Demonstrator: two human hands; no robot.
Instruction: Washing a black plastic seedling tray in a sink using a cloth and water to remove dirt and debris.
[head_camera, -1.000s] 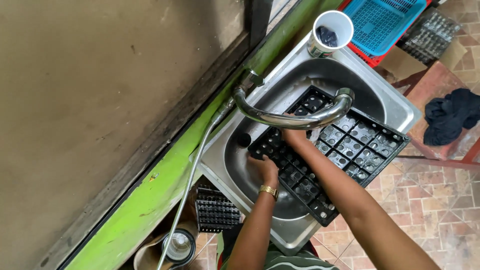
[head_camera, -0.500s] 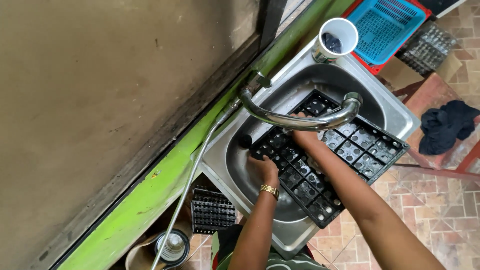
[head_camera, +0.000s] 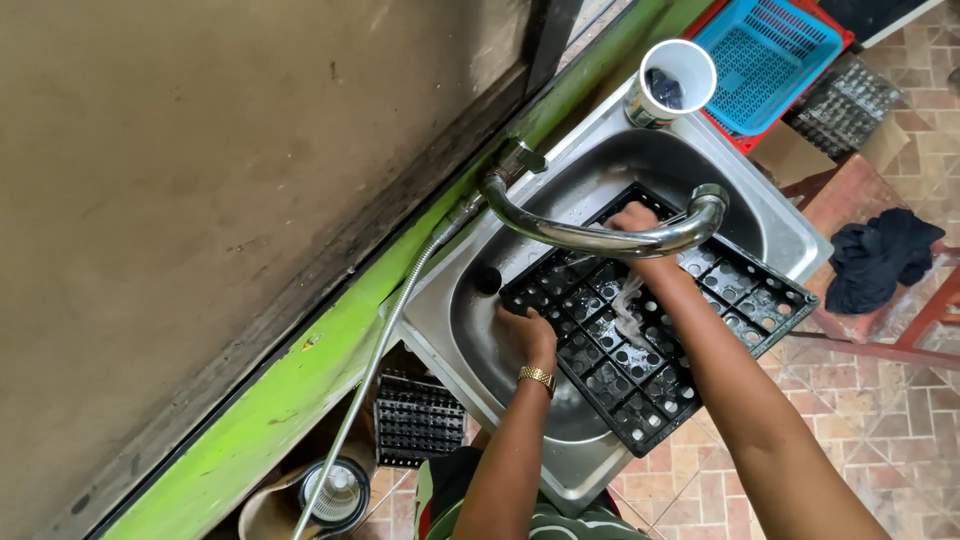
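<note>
A black plastic cell tray (head_camera: 640, 345) lies tilted across a steel sink (head_camera: 790, 235), one corner hanging over the sink's right rim. My left hand (head_camera: 528, 335), with a gold watch on the wrist, grips the tray's near-left edge. My right hand (head_camera: 634, 220) rests on the tray's far end, partly hidden behind the curved steel tap (head_camera: 600, 238). Water runs from the tap's spout onto the tray's middle.
A white cup (head_camera: 672, 82) stands on the sink's back corner. A blue basket (head_camera: 768, 55) sits in a red one behind it. Another black tray (head_camera: 418, 420) leans below the sink. A dark cloth (head_camera: 882, 262) lies on a red stool at right. A green ledge and wall run along the left.
The view has shifted slightly. My right hand has slid further along the tray toward the far end, under the tap. My left hand keeps its grip on the near edge.
</note>
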